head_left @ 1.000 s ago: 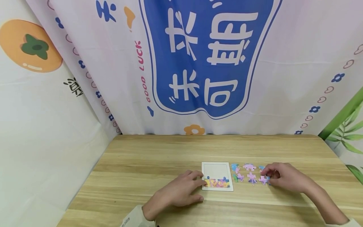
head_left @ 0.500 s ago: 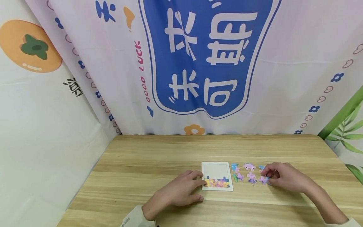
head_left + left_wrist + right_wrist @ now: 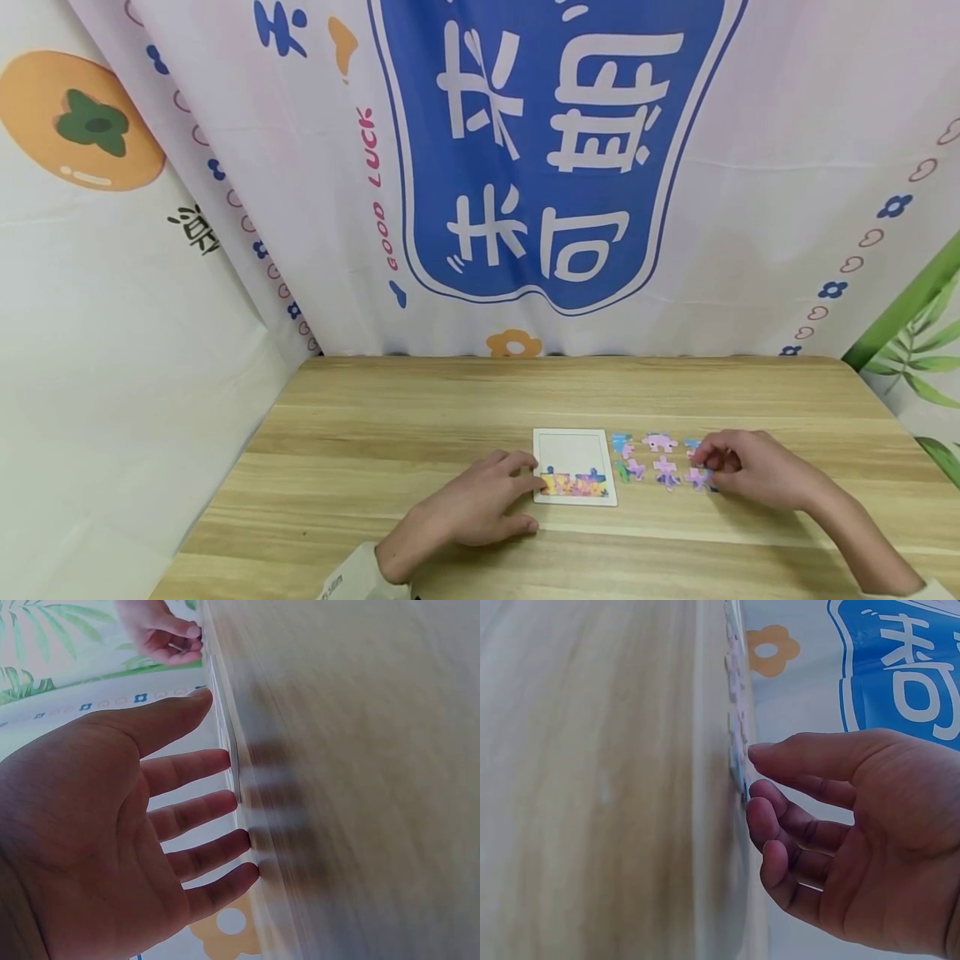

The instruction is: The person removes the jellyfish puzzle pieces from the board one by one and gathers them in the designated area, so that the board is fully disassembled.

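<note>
A white puzzle board (image 3: 572, 450) lies on the table with a row of colourful joined pieces along its near end. My left hand (image 3: 489, 498) rests at the board's left edge, fingers spread and slightly bent; in the left wrist view the fingertips (image 3: 238, 838) touch the board's edge and tabletop. To the right of the board, my right hand (image 3: 765, 471) pinches a pink and blue puzzle piece (image 3: 697, 477) at its edge between thumb and fingers. That piece lies low at the table; in the right wrist view the fingertips partly hide it.
Several loose pieces lie between board and right hand: a pink one (image 3: 660, 442), a pink and purple one (image 3: 666, 472), a blue one (image 3: 621, 442) and a green and purple one (image 3: 628, 470). The wooden table (image 3: 420, 417) ends at a printed curtain (image 3: 450, 325).
The piece at my right fingertips has shifted and turned very slightly. Both hands, the board and the other pieces stay where they were.
</note>
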The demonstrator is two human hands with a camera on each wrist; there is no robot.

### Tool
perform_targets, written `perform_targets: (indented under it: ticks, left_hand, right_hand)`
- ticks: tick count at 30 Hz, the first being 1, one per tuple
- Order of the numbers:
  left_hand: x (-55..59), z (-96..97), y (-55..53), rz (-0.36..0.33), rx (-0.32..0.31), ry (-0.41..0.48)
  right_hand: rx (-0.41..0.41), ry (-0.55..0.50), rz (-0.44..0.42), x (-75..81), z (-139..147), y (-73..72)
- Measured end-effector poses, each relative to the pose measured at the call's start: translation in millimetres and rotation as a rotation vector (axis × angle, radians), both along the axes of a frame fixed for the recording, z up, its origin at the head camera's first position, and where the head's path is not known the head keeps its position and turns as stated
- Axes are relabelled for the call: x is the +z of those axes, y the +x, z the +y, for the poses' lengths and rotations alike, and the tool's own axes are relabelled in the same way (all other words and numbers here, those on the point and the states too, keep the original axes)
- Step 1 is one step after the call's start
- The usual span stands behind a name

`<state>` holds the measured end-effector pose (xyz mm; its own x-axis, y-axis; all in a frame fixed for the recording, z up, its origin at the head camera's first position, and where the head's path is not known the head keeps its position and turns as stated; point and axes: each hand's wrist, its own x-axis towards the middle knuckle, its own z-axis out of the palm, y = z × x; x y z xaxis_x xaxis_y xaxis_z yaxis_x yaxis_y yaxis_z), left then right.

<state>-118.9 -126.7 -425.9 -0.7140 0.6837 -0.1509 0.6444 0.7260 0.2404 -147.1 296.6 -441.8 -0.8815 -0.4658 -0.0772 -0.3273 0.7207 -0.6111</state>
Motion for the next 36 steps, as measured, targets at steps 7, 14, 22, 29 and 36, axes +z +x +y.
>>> perform_targets:
  ticks: [7,14,22,29,36]
  left_hand:
    - [-0.3,-0.4,0.5,-0.002,0.0,0.008]
    - [0.0,0.5,1.0,-0.003,0.004,0.002]
    - [2.6,-2.0,-0.3,-0.011,-0.013,-0.014]
    - [5.5,-7.0,-5.6,-0.046,-0.031,-0.008]
    - [5.6,-7.9,-7.6,-0.041,-0.062,-0.017]
  right_hand:
    - [0.019,-0.034,0.019,2.6,-12.4,-0.1]
    - [0.048,-0.07,0.012,7.8,-41.1,-4.2]
    - [0.122,-0.125,-0.013,7.6,-79.7,-7.7]
    - [0.16,-0.128,0.017,7.8,-107.3,-11.7]
    - [0.195,-0.138,-0.003,12.5,-132.8,-14.4]
